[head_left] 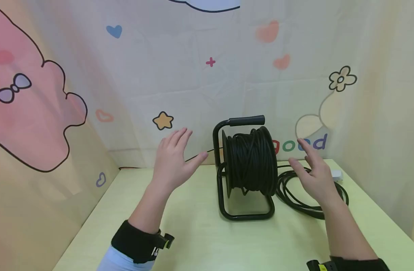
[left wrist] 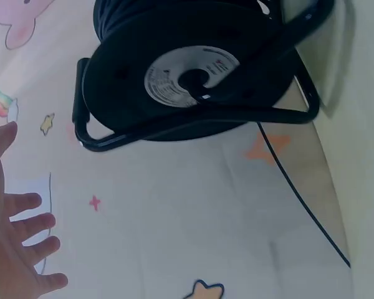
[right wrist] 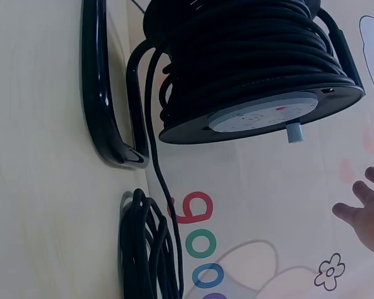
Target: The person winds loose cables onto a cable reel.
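Observation:
A black cable reel (head_left: 250,162) stands upright on the table, wound thick with black cable, its padded handle (head_left: 247,120) at the top. To its left my left hand (head_left: 173,160) is raised with fingers straight and thumb spread, apart from the reel. My right hand (head_left: 313,175) is held up on the other side, fingers extended, overlapping a loose coil of cable (head_left: 301,205) in the head view. Neither hand holds anything. The left wrist view shows the reel's side disc with a round label (left wrist: 165,81); the right wrist view shows a grey socket face (right wrist: 268,113) with a small knob.
The pale table (head_left: 193,241) meets a printed curtain (head_left: 193,75) at the back and sides. A white plug-like piece (head_left: 337,174) lies by the coil, behind my right hand. A thin dark cord (left wrist: 302,199) runs along the curtain behind the reel.

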{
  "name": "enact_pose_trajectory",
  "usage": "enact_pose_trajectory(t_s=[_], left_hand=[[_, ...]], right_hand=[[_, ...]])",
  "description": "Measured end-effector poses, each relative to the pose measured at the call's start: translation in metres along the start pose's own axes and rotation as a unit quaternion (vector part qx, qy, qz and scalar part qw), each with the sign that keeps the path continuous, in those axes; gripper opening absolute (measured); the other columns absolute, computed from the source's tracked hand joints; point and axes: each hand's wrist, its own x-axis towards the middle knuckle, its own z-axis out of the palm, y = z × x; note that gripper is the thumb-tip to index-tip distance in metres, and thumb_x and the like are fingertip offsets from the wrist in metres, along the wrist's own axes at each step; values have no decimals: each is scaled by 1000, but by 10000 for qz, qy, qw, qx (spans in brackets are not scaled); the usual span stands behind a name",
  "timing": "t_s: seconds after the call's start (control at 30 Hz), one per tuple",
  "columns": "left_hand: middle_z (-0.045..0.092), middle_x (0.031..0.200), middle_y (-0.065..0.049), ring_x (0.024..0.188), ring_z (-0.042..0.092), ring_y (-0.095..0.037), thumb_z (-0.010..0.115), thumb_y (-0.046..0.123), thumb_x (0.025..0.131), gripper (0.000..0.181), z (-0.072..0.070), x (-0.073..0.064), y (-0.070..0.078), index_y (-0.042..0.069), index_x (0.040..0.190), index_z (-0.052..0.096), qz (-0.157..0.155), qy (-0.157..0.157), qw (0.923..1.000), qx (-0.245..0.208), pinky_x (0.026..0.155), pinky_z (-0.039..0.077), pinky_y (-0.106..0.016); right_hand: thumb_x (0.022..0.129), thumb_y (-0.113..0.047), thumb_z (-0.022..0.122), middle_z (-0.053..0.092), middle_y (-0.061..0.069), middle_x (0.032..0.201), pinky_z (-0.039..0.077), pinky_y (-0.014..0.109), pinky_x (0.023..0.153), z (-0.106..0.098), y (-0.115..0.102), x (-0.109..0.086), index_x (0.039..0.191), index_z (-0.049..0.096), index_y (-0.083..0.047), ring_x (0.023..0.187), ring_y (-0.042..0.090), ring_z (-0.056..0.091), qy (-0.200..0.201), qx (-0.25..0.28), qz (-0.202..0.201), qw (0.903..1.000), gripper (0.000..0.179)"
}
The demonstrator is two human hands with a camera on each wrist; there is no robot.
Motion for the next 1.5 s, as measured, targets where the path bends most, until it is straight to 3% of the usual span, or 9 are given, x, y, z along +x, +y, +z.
enact_pose_trajectory(t_s=[0.13,0.27,0.43,0.63,0.77,0.9,1.1,1.27,1.5], left_hand=[[40,146,-4,133,27,-21,45,70,86,80,2,22,19,13,142,44,250,-124,9996,29,107,24,-48],[38,146,-3,134,25,-19,42,72,87,80,8,42,35,15,143,42,412,-380,9982,232,108,22,-47],[39,145,0,134,25,-15,42,70,88,77,17,62,53,18,144,40,525,-714,9954,375,110,19,-43],[32,149,2,138,13,-14,37,72,88,81,32,84,74,21,150,28,578,-1380,9848,882,114,6,-44],[29,151,2,139,10,-14,35,70,91,79,45,101,91,19,151,25,652,-1746,9757,1151,114,3,-44],[29,150,1,138,15,-15,33,67,93,78,60,112,106,17,151,24,681,-2024,9663,1440,114,8,-44],[28,151,1,136,21,-17,32,71,91,82,76,121,111,17,152,20,421,-2382,9552,1705,112,14,-42],[29,150,-1,134,23,-20,34,76,87,88,83,122,112,19,152,18,322,-2575,9539,1505,110,17,-42],[28,149,-1,133,22,-20,34,80,83,93,84,124,108,19,151,19,344,-2454,9604,1275,109,18,-42]], right_hand=[[100,-23,51,27,-4,153,32,39,106,2,3,2,150,27,-30,135,22,28,47,500,56,9987,56],[103,-26,44,28,0,153,32,15,99,3,7,3,151,25,-25,135,18,27,125,959,150,9952,52],[104,-30,41,28,7,152,35,16,98,5,10,6,151,24,-20,136,24,26,284,1937,325,9801,51],[105,-28,36,21,13,153,23,46,109,12,10,11,151,19,-12,138,25,20,376,3775,601,9233,51],[106,-34,33,15,15,153,12,56,109,18,9,15,151,14,-12,138,27,17,330,4567,825,8852,53],[105,-40,33,15,13,153,9,60,108,26,12,15,150,15,-16,138,28,16,327,4975,1109,8597,54],[104,-45,32,16,12,153,11,59,108,37,19,15,149,14,-18,138,27,17,251,5309,1391,8356,57],[103,-48,31,13,12,155,8,60,108,40,24,10,151,7,-17,138,27,15,176,5404,1583,8262,63],[102,-49,32,14,13,155,10,59,107,40,25,13,152,6,-17,138,28,14,80,5263,1558,8359,64]])
